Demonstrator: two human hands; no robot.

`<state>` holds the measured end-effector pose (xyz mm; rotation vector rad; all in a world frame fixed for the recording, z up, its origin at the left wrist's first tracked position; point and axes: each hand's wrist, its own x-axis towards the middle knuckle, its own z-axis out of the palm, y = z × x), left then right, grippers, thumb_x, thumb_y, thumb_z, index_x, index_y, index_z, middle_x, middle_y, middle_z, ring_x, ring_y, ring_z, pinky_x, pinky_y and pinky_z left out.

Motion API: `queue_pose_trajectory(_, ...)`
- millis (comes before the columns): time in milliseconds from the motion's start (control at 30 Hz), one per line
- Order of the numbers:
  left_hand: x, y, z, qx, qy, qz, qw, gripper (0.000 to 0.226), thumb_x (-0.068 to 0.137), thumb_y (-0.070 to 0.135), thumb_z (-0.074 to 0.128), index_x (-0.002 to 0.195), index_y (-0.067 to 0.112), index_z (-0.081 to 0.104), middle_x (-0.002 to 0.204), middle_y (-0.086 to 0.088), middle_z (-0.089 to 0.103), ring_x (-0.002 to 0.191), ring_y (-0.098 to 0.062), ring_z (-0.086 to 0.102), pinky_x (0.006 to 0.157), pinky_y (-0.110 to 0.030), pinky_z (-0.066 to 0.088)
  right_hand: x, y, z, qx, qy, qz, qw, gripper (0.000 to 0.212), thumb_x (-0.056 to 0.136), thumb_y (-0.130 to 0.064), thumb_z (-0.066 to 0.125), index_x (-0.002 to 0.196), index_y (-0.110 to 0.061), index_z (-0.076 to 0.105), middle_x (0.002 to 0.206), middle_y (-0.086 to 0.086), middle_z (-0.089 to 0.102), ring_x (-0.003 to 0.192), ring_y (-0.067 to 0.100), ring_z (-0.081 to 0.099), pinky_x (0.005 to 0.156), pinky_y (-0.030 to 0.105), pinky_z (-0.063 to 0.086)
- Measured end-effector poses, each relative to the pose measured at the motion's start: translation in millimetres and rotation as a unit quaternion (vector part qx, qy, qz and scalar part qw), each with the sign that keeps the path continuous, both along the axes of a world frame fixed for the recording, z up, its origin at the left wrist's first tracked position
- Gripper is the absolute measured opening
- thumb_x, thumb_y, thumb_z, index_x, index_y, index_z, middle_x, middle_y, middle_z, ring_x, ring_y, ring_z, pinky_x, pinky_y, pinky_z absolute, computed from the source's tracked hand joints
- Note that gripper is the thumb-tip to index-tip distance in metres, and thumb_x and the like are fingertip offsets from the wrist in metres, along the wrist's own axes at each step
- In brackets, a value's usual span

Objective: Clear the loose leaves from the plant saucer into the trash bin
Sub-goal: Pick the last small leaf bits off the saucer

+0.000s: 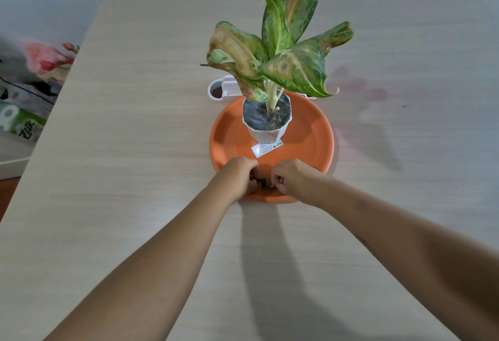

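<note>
An orange plant saucer point(232, 135) sits in the middle of the pale wooden table. A white pot point(267, 131) with a green and browning leafy plant point(278, 52) stands in it. Small dark loose leaves point(263, 182) lie at the saucer's near rim. My left hand point(239, 176) and my right hand point(289, 177) are both over that near rim, fingers curled in around the leaves from either side. How much each hand holds is hidden by the fingers.
A white container point(220, 92) with a round opening stands just behind the saucer, partly hidden by the plant. Off the table's left edge lie a pink flowery item point(46, 58) and a green and white pack point(24, 124). No trash bin is in view.
</note>
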<state>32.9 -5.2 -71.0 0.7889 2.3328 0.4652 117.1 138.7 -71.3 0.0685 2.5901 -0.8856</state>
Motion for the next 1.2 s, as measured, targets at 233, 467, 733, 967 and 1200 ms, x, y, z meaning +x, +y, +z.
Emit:
queue_pose_trajectory(233, 4, 0, -4, 0.055, -0.041, 0.035, 0.997, 0.019, 0.073, 0.001, 0.067, 0.089, 0.010, 0.070, 0.084, -0.008, 0.071, 0.078, -0.021, 0.064, 0.071, -0.032, 0.053, -3, 16, 6, -0.040, 0.031, -0.144, 0.988, 0.014, 0.078, 0.003, 0.059, 0.083, -0.003, 0.071, 0.075, 0.001, 0.061, 0.073, 0.015, 0.057, 0.075, 0.032, 0.052)
queue_pose_trajectory(467, 13, 3, -13, 0.041, 0.006, -0.016, 0.999, 0.008, 0.072, 0.009, 0.068, 0.078, 0.012, 0.065, 0.078, -0.002, 0.065, 0.077, -0.021, 0.061, 0.062, -0.025, 0.041, 5, 16, -1, -0.030, 0.007, -0.136, 0.990, 0.017, 0.078, 0.003, 0.057, 0.083, -0.006, 0.071, 0.073, 0.000, 0.058, 0.069, 0.015, 0.054, 0.067, 0.028, 0.050)
queue_pose_trajectory(733, 6, 4, -13, 0.031, 0.001, -0.009, 0.999, 0.019, 0.073, 0.006, 0.061, 0.089, 0.010, 0.070, 0.086, -0.005, 0.070, 0.076, -0.019, 0.062, 0.067, -0.026, 0.045, 4, 2, -10, -0.019, 0.036, -0.093, 0.995, 0.022, 0.075, -0.005, 0.070, 0.097, -0.003, 0.068, 0.088, 0.002, 0.051, 0.078, 0.016, 0.046, 0.070, 0.023, 0.036)
queue_pose_trajectory(967, 0, -6, -6, 0.111, -0.039, 0.133, 0.984, 0.013, 0.076, 0.006, 0.069, 0.087, 0.013, 0.073, 0.081, 0.000, 0.068, 0.074, -0.013, 0.061, 0.062, -0.019, 0.045, 1, 3, -8, 0.009, -0.012, -0.099, 0.995, 0.015, 0.079, -0.001, 0.059, 0.088, -0.002, 0.072, 0.082, 0.004, 0.061, 0.075, 0.015, 0.052, 0.066, 0.024, 0.041)
queue_pose_trajectory(1200, -16, -20, 7, 0.243, -0.147, 0.379, 0.881, 0.011, 0.076, 0.007, 0.075, 0.083, 0.014, 0.072, 0.085, -0.005, 0.071, 0.073, -0.014, 0.064, 0.076, -0.026, 0.053, 3, 16, 13, -0.196, -0.017, -0.358, 0.913, 0.008, 0.079, -0.007, 0.067, 0.084, -0.010, 0.072, 0.078, 0.010, 0.071, 0.063, 0.013, 0.063, 0.069, 0.028, 0.056)
